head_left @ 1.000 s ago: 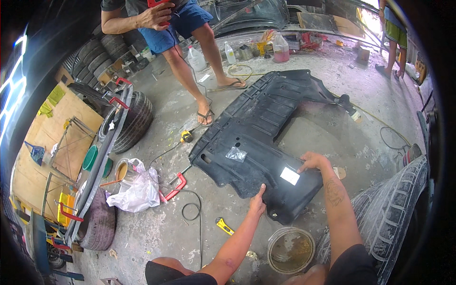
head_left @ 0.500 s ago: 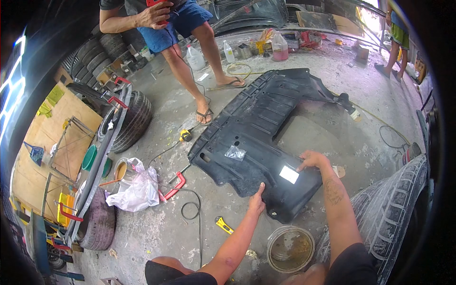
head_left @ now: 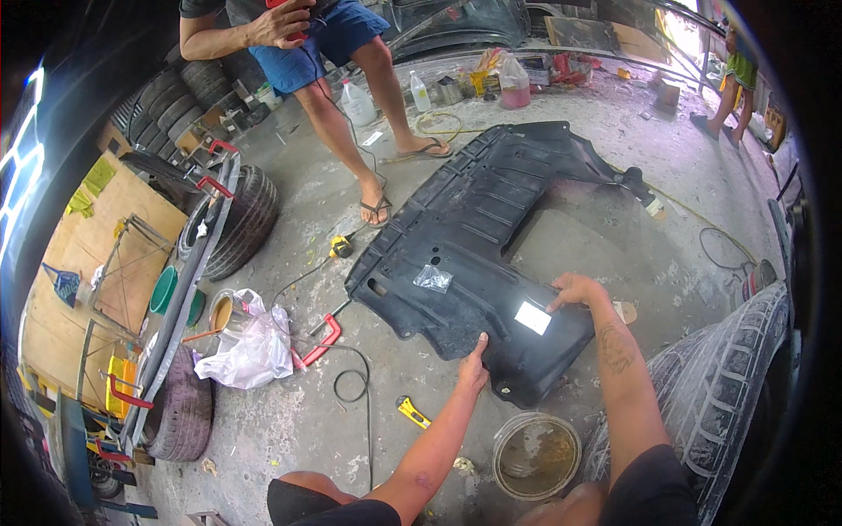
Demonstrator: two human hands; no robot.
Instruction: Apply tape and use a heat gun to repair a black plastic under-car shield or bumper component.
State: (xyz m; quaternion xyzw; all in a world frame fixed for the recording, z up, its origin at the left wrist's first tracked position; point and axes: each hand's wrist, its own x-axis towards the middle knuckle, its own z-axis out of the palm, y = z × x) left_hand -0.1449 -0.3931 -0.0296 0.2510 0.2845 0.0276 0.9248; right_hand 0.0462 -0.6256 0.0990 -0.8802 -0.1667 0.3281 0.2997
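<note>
A large black plastic car undercover panel (head_left: 478, 232) lies in front of me over the concrete floor. My left hand (head_left: 474, 361) grips its near edge, thumb on top and fingers hidden below. On the panel's right edge my right hand (head_left: 574, 291) is closed, thumb on the upper face by a white label (head_left: 532, 318). A small clear plastic packet (head_left: 432, 279) rests on the panel, next to two holes. Just short of the panel stands a round tub (head_left: 537, 456) with a dirty inside.
A yellow utility knife (head_left: 412, 411), a red clamp (head_left: 321, 342), a cable and a white plastic bag (head_left: 250, 355) lie left. Tyres (head_left: 246, 219) prop a clamped strip. A person (head_left: 342, 96) stands beyond the panel; another is far right. A masked car part (head_left: 719, 386) stands right.
The panel and both hands sit very slightly higher in the picture. My grip on the panel's edges stays the same.
</note>
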